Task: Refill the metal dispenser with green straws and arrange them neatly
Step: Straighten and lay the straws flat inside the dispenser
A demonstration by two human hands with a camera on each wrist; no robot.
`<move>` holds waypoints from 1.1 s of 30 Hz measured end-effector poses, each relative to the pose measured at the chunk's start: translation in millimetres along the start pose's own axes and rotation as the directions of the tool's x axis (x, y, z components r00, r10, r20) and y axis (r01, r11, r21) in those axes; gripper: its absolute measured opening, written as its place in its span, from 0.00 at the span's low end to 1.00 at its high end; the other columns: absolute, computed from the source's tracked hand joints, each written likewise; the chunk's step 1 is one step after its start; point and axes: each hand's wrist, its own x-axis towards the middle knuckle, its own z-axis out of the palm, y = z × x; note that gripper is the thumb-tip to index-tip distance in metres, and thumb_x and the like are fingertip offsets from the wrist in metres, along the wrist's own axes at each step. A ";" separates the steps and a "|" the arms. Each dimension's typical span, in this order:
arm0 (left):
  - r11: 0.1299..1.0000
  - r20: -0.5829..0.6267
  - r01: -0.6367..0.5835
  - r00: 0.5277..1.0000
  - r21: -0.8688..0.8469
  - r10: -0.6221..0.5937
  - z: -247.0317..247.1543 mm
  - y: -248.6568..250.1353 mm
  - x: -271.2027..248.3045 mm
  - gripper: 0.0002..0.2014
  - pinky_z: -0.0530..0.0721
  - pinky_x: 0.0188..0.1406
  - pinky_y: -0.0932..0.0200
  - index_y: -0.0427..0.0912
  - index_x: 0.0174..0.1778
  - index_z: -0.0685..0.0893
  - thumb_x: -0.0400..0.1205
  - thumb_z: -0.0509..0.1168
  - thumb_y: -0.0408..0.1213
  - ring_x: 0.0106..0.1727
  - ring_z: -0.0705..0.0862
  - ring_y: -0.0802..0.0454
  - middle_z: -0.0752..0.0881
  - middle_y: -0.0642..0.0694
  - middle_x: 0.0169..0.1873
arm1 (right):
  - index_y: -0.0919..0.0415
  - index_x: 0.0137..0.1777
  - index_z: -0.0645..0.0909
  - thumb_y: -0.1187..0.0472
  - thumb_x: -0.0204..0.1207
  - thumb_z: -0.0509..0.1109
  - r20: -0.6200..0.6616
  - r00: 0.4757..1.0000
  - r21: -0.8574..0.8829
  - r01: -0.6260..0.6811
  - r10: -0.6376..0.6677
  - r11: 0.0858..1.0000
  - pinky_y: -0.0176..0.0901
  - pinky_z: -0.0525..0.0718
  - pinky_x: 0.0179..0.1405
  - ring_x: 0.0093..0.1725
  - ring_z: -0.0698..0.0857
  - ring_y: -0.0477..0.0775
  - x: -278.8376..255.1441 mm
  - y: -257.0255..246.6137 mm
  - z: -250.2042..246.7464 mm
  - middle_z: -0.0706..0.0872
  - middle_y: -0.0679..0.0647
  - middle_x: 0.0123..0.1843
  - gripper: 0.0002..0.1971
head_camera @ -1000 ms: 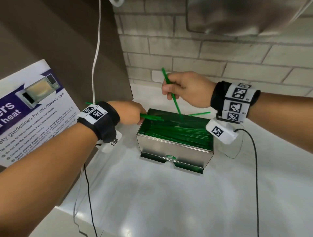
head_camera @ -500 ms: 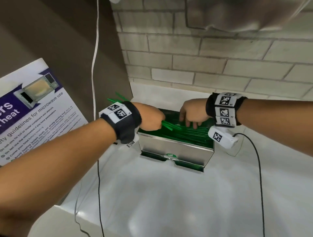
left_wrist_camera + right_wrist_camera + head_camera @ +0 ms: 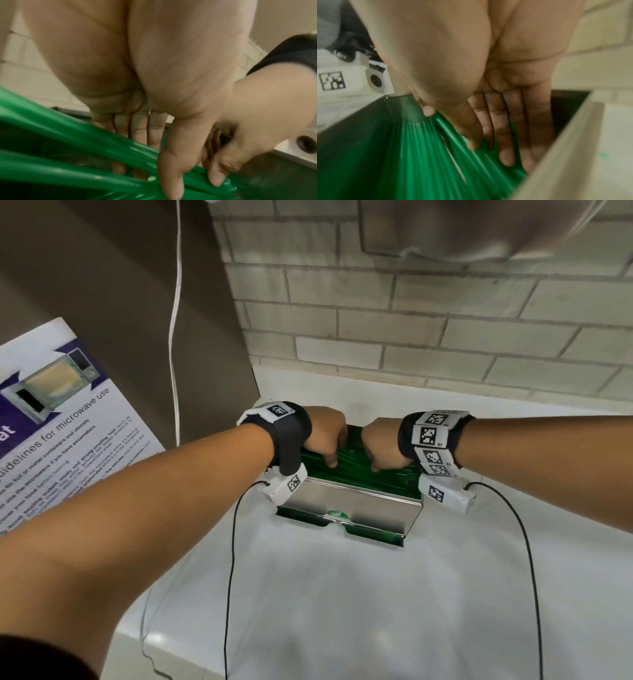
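The open-topped metal dispenser (image 3: 359, 503) stands on the white counter, packed with green straws (image 3: 352, 470) lying lengthwise. Both hands reach into its top. My left hand (image 3: 329, 455) is at the left end; in the left wrist view a fan of straws (image 3: 68, 148) runs between its thumb (image 3: 171, 175) and its fingers, which pinch them. At the right end my right hand (image 3: 376, 462) lies with straight fingers (image 3: 506, 148) pressing down on the straws (image 3: 423, 155), close to the metal side wall (image 3: 565, 148).
A brick wall (image 3: 411, 320) rises just behind the dispenser. A brown panel with a white cable (image 3: 176, 337) and a microwave-use poster (image 3: 61, 412) stand to the left. White counter (image 3: 376, 594) stretches in front. Black wrist-camera cables (image 3: 231, 559) trail over it.
My right hand came down from holding one straw aloft and now presses flat on the pile. My left hand carried its bundle from the left edge into the box.
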 end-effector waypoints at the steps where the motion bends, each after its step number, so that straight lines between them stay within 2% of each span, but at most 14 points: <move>1: 1.000 -0.031 -0.019 0.999 -0.007 0.019 -1.1 -4.1 -5.2 0.27 0.82 0.67 0.49 0.43 0.72 0.83 0.76 0.78 0.42 0.64 0.84 0.45 0.87 0.48 0.64 | 0.63 0.33 0.79 0.53 0.81 0.71 -0.033 0.999 -0.044 0.008 -0.009 0.999 0.42 0.83 0.48 0.40 0.83 0.56 -0.2 0.2 -0.5 0.80 0.50 0.30 0.18; 3: 0.999 -0.075 -0.036 0.997 0.006 0.036 -4.3 -12.1 -13.8 0.27 0.82 0.66 0.50 0.45 0.72 0.83 0.76 0.78 0.40 0.64 0.85 0.46 0.87 0.49 0.64 | 0.59 0.27 0.73 0.54 0.80 0.72 -0.062 0.998 -0.063 0.014 -0.018 0.998 0.43 0.82 0.45 0.36 0.81 0.55 -1.6 0.4 -5.2 0.76 0.49 0.26 0.21; 5: 0.995 -0.044 -0.002 0.999 0.095 0.007 -6.5 -19.1 -20.0 0.30 0.83 0.65 0.49 0.45 0.74 0.81 0.75 0.79 0.42 0.63 0.85 0.46 0.87 0.48 0.64 | 0.60 0.28 0.77 0.56 0.78 0.72 -0.106 0.994 -0.018 0.025 -0.027 1.000 0.44 0.86 0.45 0.34 0.82 0.56 -1.8 0.9 -9.9 0.80 0.51 0.26 0.18; 8: 0.956 0.061 0.054 0.995 0.288 -0.074 -0.1 -22.3 -24.4 0.28 0.84 0.57 0.52 0.41 0.72 0.80 0.78 0.76 0.46 0.54 0.84 0.46 0.87 0.46 0.60 | 0.60 0.45 0.88 0.56 0.77 0.75 -0.106 0.988 0.226 0.130 -0.109 0.965 0.43 0.87 0.44 0.38 0.88 0.53 -3.7 -6.6 -15.1 0.90 0.52 0.40 0.07; 11: 0.941 0.080 0.046 0.994 0.335 -0.077 12.9 -17.0 -19.1 0.17 0.83 0.51 0.53 0.38 0.66 0.84 0.86 0.67 0.44 0.46 0.81 0.46 0.86 0.44 0.50 | 0.58 0.56 0.88 0.56 0.79 0.73 0.016 0.973 0.485 0.194 -0.230 0.853 0.41 0.89 0.42 0.39 0.89 0.51 -4.4 -16.4 -12.4 0.92 0.54 0.48 0.09; 13: 0.961 0.066 0.025 0.997 0.275 -0.044 17.7 -13.1 -14.1 0.16 0.84 0.56 0.51 0.39 0.66 0.85 0.88 0.63 0.43 0.48 0.83 0.44 0.86 0.44 0.50 | 0.58 0.59 0.88 0.54 0.81 0.71 0.049 0.978 0.422 0.162 -0.201 0.892 0.41 0.89 0.42 0.39 0.89 0.51 -2.2 -18.0 -5.8 0.92 0.54 0.50 0.12; 16: 0.984 -0.010 -0.026 1.000 0.176 0.028 15.5 -9.7 -10.8 0.21 0.81 0.64 0.49 0.47 0.77 0.77 0.88 0.63 0.48 0.63 0.84 0.43 0.84 0.44 0.66 | 0.61 0.57 0.89 0.49 0.81 0.69 0.055 0.994 0.280 0.074 -0.093 0.957 0.42 0.88 0.44 0.36 0.88 0.53 -3.6 -14.0 -1.1 0.90 0.52 0.39 0.16; 18: 0.990 -0.077 -0.013 0.997 0.137 0.024 11.3 -10.7 -11.0 0.27 0.82 0.61 0.50 0.50 0.78 0.76 0.83 0.68 0.53 0.63 0.84 0.43 0.84 0.45 0.67 | 0.63 0.55 0.88 0.48 0.82 0.68 0.068 0.996 0.222 0.039 -0.055 0.974 0.45 0.88 0.49 0.37 0.87 0.55 -5.7 -7.9 1.5 0.87 0.51 0.32 0.18; 20: 0.991 -0.108 0.032 0.994 0.132 -0.018 5.4 -12.4 -12.7 0.29 0.84 0.56 0.50 0.45 0.72 0.81 0.77 0.75 0.54 0.59 0.86 0.43 0.87 0.44 0.62 | 0.64 0.59 0.87 0.47 0.82 0.67 0.104 0.994 0.202 0.004 -0.025 0.979 0.47 0.89 0.51 0.41 0.89 0.57 -6.5 -1.5 6.1 0.89 0.53 0.36 0.20; 23: 0.981 -0.189 0.085 0.981 0.172 -0.052 -8.5 -13.1 -17.1 0.19 0.86 0.48 0.51 0.38 0.53 0.87 0.78 0.75 0.51 0.49 0.87 0.42 0.89 0.42 0.48 | 0.63 0.63 0.86 0.47 0.81 0.69 0.143 0.990 0.196 -0.025 -0.004 0.980 0.47 0.90 0.54 0.42 0.90 0.56 -6.7 5.2 12.2 0.92 0.57 0.49 0.21; 26: 0.985 -0.220 0.114 0.972 0.126 -0.084 -22.3 -10.5 -19.6 0.18 0.83 0.39 0.53 0.40 0.29 0.80 0.81 0.72 0.45 0.33 0.82 0.46 0.82 0.46 0.27 | 0.63 0.60 0.87 0.46 0.80 0.70 0.182 0.983 0.190 -0.025 -0.010 0.981 0.47 0.91 0.51 0.34 0.88 0.54 -4.4 6.0 10.5 0.94 0.58 0.46 0.20; 28: 0.990 -0.128 0.134 0.984 0.045 -0.127 -24.4 -8.2 -17.3 0.19 0.82 0.36 0.57 0.42 0.25 0.81 0.81 0.71 0.43 0.26 0.80 0.50 0.81 0.50 0.19 | 0.63 0.59 0.88 0.48 0.81 0.68 0.206 0.978 0.179 -0.007 -0.030 0.984 0.47 0.92 0.48 0.34 0.88 0.55 -2.7 1.6 9.1 0.94 0.59 0.46 0.19; 30: 0.988 0.029 0.145 0.989 -0.042 -0.144 -17.9 -4.7 -12.2 0.15 0.82 0.33 0.60 0.41 0.30 0.86 0.82 0.71 0.43 0.23 0.81 0.53 0.84 0.52 0.19 | 0.64 0.62 0.87 0.52 0.84 0.64 0.198 0.979 0.137 0.021 -0.049 0.990 0.38 0.90 0.36 0.31 0.86 0.53 -2.1 -5.4 9.3 0.92 0.57 0.45 0.17; 33: 0.992 0.206 0.099 0.975 -0.073 -0.082 0.1 4.0 -4.6 0.13 0.90 0.47 0.53 0.37 0.54 0.90 0.84 0.69 0.44 0.38 0.89 0.48 0.91 0.46 0.42 | 0.61 0.66 0.85 0.55 0.85 0.63 0.166 0.981 0.095 0.082 -0.097 0.992 0.34 0.80 0.31 0.37 0.82 0.51 -5.3 -11.7 10.1 0.90 0.55 0.51 0.17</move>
